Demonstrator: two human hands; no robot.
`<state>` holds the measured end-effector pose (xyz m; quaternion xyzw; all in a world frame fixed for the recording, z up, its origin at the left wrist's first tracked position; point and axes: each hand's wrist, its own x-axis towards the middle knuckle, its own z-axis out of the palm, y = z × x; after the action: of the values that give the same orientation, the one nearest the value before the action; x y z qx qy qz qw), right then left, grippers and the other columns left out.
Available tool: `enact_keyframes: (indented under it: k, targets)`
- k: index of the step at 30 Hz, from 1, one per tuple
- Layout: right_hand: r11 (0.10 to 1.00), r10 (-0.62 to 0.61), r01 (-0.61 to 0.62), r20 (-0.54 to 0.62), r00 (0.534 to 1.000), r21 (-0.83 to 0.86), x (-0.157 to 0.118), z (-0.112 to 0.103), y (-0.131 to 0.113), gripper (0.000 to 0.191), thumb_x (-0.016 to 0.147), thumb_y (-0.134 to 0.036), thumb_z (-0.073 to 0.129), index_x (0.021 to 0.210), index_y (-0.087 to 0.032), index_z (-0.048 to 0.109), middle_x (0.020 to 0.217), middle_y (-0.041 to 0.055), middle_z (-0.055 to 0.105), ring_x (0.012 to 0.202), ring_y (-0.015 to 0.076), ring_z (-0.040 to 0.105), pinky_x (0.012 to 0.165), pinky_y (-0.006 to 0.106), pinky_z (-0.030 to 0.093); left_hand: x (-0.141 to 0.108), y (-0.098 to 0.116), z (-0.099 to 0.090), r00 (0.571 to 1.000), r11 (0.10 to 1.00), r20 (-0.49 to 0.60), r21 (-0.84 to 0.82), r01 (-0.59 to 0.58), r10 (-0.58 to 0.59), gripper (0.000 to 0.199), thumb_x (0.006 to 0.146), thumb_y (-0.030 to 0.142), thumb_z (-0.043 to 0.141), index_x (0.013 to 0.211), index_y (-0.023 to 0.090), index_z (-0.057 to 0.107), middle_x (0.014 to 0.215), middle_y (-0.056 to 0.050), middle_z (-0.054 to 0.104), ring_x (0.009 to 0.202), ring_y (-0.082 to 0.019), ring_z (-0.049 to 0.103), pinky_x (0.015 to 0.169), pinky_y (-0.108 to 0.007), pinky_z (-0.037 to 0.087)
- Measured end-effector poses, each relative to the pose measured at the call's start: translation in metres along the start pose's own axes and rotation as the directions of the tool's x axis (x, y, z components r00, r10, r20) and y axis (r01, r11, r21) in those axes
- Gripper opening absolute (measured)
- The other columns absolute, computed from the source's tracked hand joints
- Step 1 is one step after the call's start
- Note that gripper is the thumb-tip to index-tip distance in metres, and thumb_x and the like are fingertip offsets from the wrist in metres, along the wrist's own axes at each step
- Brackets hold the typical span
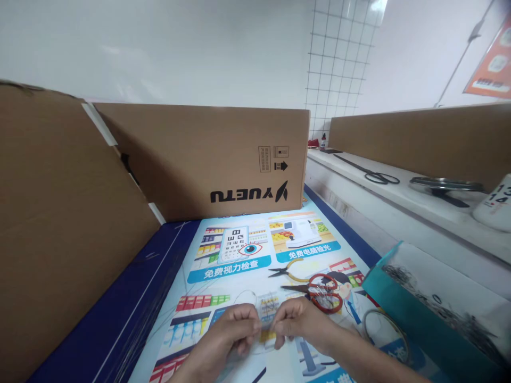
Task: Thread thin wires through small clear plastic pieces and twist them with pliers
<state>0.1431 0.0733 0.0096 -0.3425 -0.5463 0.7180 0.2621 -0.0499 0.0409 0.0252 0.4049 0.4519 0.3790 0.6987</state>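
Over the printed poster, my left hand (239, 327) is closed in a pinch, thumb against forefinger. A thin clear line (244, 292) loops up from it and shows faintly again below the fingers. My right hand (293, 319) faces it a short gap away, also pinched, at the same fine line; the exact ends are too thin to make out. Just beyond the right hand lie red-handled scissors (325, 292), with small thin pieces on their handles. Behind them rest yellow-handled pliers (293, 271). A round coil of clear material (385, 332) lies by my right forearm.
A teal box (415, 298) with many small dark metal bits stands at the right. Cardboard panels (191, 159) wall the left and back. On the white ledge (403, 194) are black scissors (379, 177), a round metal object (447, 185) and a white container (497, 205).
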Motion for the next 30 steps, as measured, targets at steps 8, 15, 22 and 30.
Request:
enact_keyframes:
  k: [8, 15, 22, 30]
  targets:
    - [0.994, -0.048, 0.063, -0.167, 0.985, 0.089, 0.005, -0.005, 0.006, 0.026, 0.07, -0.038, 0.068, 0.071, -0.013, 0.06, 0.055, 0.0012, 0.063, 0.049, 0.0095, 0.054, 0.05, 0.021, 0.034, 0.012, -0.018, 0.016, 0.995, 0.959, -0.086, -0.274, -0.07, 0.048, 0.022, 0.074, 0.036, 0.065, 0.072, 0.014, 0.061, 0.062, 0.0, 0.054, 0.049, -0.007, 0.046, 0.052, -0.021, 0.034]
    - [0.984, -0.082, 0.122, -0.276, 0.958, 0.129, 0.007, -0.01, 0.007, 0.03, 0.071, -0.043, 0.066, 0.076, -0.015, 0.057, 0.062, 0.0012, 0.063, 0.057, 0.011, 0.055, 0.056, 0.023, 0.036, 0.012, -0.02, 0.014, 0.988, 0.88, -0.107, -0.452, -0.145, 0.108, 0.02, 0.08, 0.033, 0.06, 0.083, 0.013, 0.063, 0.066, -0.002, 0.055, 0.059, -0.011, 0.05, 0.063, -0.025, 0.04]
    - [0.99, -0.089, 0.115, -0.279, 0.956, 0.081, 0.007, -0.015, 0.007, 0.031, 0.071, -0.044, 0.065, 0.074, -0.015, 0.056, 0.061, 0.0016, 0.063, 0.055, 0.0107, 0.054, 0.054, 0.022, 0.035, 0.008, -0.018, 0.014, 0.983, 0.936, -0.113, -0.305, -0.173, 0.144, 0.021, 0.081, 0.035, 0.057, 0.077, 0.015, 0.06, 0.058, 0.001, 0.052, 0.054, -0.01, 0.043, 0.058, -0.021, 0.034]
    - [0.979, -0.095, 0.071, -0.119, 0.988, -0.193, 0.002, -0.014, -0.003, 0.03, 0.079, -0.044, 0.056, 0.08, -0.014, 0.06, 0.066, 0.004, 0.067, 0.056, 0.0112, 0.057, 0.054, 0.022, 0.041, 0.008, -0.015, 0.016, 0.981, 0.947, -0.096, -0.259, -0.191, 0.171, 0.023, 0.082, 0.035, 0.056, 0.073, 0.015, 0.059, 0.049, 0.005, 0.041, 0.045, -0.007, 0.028, 0.052, -0.02, 0.03]
